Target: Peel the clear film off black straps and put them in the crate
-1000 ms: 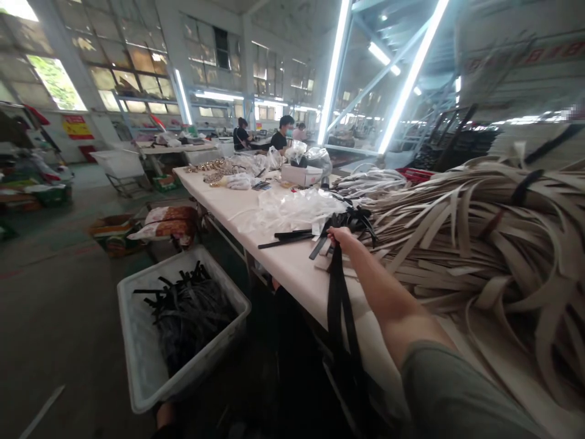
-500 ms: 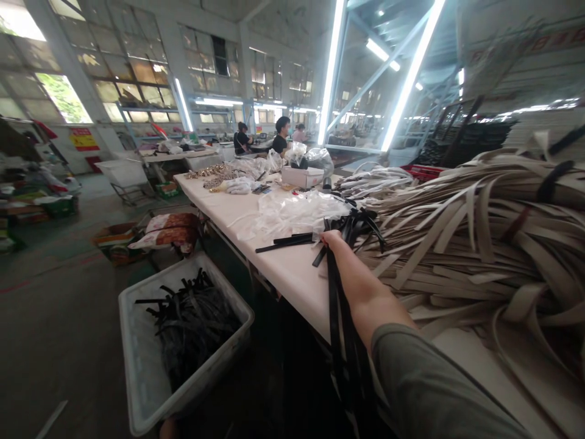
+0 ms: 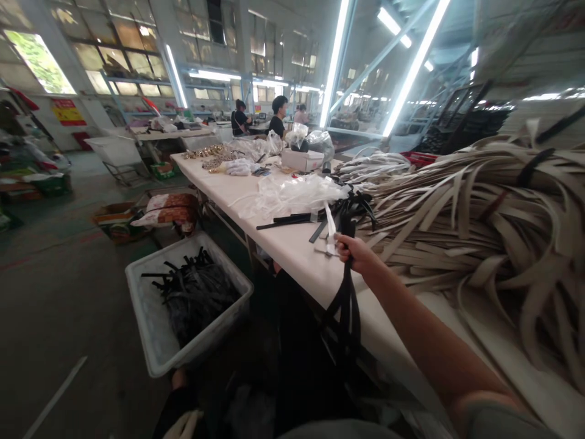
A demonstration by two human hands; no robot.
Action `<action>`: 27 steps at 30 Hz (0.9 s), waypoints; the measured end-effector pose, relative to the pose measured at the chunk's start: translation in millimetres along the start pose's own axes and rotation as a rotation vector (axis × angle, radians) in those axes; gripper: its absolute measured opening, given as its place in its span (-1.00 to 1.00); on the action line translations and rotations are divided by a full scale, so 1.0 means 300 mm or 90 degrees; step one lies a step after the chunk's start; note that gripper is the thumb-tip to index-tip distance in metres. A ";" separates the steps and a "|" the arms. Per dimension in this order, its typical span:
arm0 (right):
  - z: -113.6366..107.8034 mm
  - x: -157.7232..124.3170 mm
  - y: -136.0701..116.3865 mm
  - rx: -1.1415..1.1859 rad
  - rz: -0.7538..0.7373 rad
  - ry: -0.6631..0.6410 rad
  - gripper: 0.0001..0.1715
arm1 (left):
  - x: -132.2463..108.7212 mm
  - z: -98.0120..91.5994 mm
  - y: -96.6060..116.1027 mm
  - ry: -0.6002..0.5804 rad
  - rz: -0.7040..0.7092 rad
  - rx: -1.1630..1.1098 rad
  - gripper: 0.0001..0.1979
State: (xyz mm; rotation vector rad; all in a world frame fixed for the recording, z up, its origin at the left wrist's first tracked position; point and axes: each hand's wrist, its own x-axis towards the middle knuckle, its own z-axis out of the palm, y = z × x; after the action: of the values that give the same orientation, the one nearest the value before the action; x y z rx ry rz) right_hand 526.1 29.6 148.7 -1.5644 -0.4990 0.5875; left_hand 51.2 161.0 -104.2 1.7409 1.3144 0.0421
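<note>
My right hand [image 3: 351, 251] is closed around a bundle of black straps [image 3: 350, 299], near the front edge of the table [image 3: 292, 253]. The straps hang down over that edge. A white strip [image 3: 331, 227] lies against its fingertips and reaches back to a pile of clear plastic [image 3: 292, 198]. At the bottom edge a pale shape, apparently my left hand [image 3: 183, 425], is partly cut off and dim; its fingers cannot be made out clearly. More black strips [image 3: 292, 218] lie beside the plastic.
A large heap of beige straps [image 3: 457, 225] covers the table's right side. On the floor to the left stands a white bin [image 3: 137, 305] of black straps. A white box [image 3: 302, 160] and metal pieces [image 3: 208, 152] sit farther back. Two persons [image 3: 277, 119] [image 3: 240, 119] work beyond.
My right hand has drawn back toward me and slightly right with the black straps. The white strip now shows by its fingertips. The pale shape has appeared at the bottom edge.
</note>
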 end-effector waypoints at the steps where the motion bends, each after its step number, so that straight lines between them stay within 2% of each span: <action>1: 0.029 -0.080 0.025 0.003 0.027 -0.029 -0.58 | -0.037 0.023 -0.005 -0.001 0.008 -0.025 -0.70; 2: 0.062 -0.160 0.053 0.008 0.060 -0.056 -0.58 | -0.070 0.046 0.009 -0.006 0.016 -0.068 -0.59; 4: 0.134 -0.314 0.117 0.008 0.104 -0.112 -0.60 | -0.122 0.093 0.098 -0.047 0.034 -0.208 -0.38; 5: 0.168 -0.384 0.149 0.001 0.119 -0.137 -0.61 | -0.141 0.114 0.167 -0.089 0.022 -0.294 -0.30; 7: 0.227 -0.500 0.207 -0.031 0.135 -0.174 -0.61 | -0.168 0.145 0.325 -0.236 0.016 -0.414 -0.22; 10: 0.278 -0.609 0.264 -0.108 0.127 -0.193 -0.61 | -0.207 0.160 0.525 -0.404 0.076 -0.502 -0.21; 12: 0.287 -0.644 0.280 -0.156 0.107 -0.199 -0.63 | -0.238 0.155 0.600 -0.450 0.105 -0.491 -0.32; 16: 0.268 -0.662 0.289 -0.210 0.076 -0.207 -0.66 | -0.283 0.154 0.645 -0.425 0.153 -0.440 -0.54; 23: 0.251 -0.651 0.313 -0.183 0.052 -0.215 -0.63 | -0.283 0.187 0.651 -0.454 0.114 -0.476 -0.59; 27: 0.246 -0.639 0.310 -0.139 0.111 -0.237 -0.56 | -0.289 0.187 0.643 -0.411 0.097 -0.507 -0.65</action>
State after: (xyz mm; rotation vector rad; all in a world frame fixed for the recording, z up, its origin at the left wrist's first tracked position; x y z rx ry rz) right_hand 328.6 -42.0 66.8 -1.7231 -0.7309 0.9951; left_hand 186.1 58.0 34.0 1.0240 0.5578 0.0707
